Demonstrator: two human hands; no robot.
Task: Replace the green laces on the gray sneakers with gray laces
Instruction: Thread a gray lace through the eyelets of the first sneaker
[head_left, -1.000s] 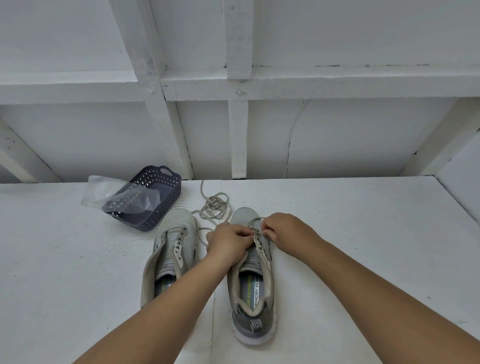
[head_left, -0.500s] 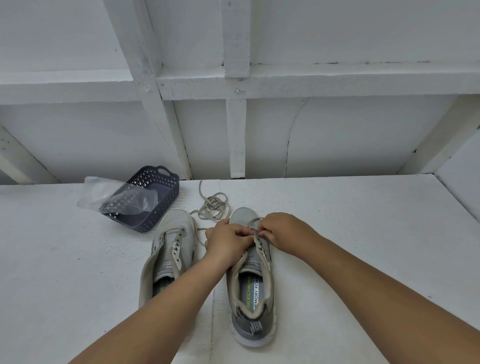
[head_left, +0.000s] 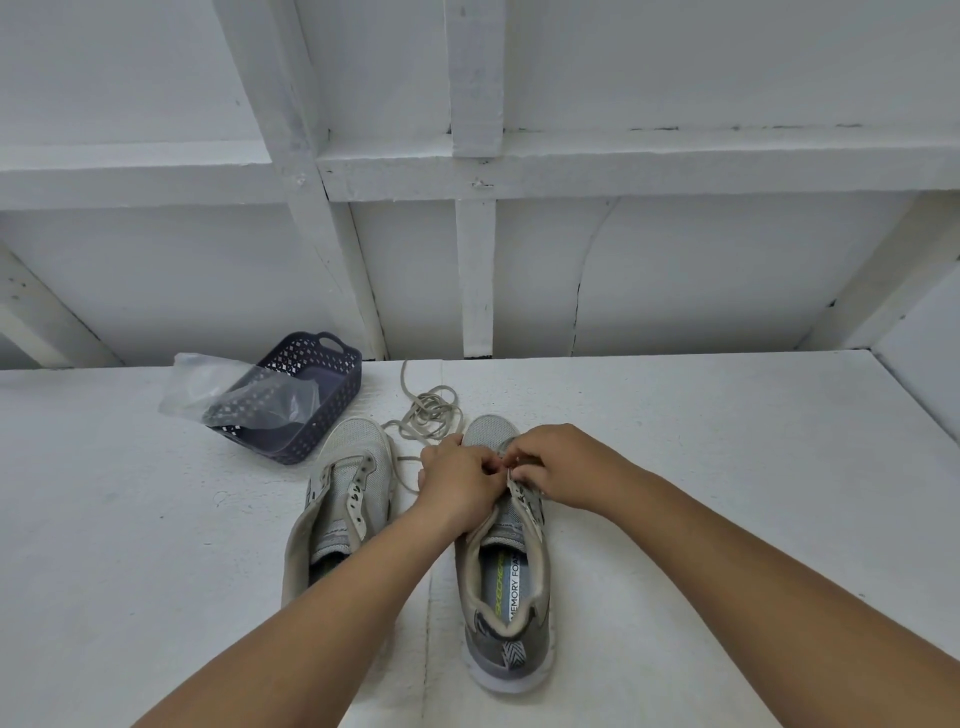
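Two gray sneakers stand side by side on the white surface, toes pointing away from me. The left sneaker (head_left: 343, 499) has no lace in its eyelets. Over the front eyelets of the right sneaker (head_left: 506, 582) both hands meet. My left hand (head_left: 457, 480) has its fingers curled at the eyelet row, and my right hand (head_left: 558, 462) pinches there too, apparently on a lace end that the fingers hide. A loose gray lace (head_left: 428, 415) lies coiled beyond the toes, and a strand runs from it toward my left hand.
A dark blue perforated basket (head_left: 311, 384) sits at the back left with a clear plastic bag (head_left: 218, 387) draped over its near rim. A white framed wall (head_left: 478, 270) rises right behind the surface.
Both hands stay at the right sneaker's front eyelets; the fingers have shifted slightly closer together. Sneakers, lace and basket have not moved.
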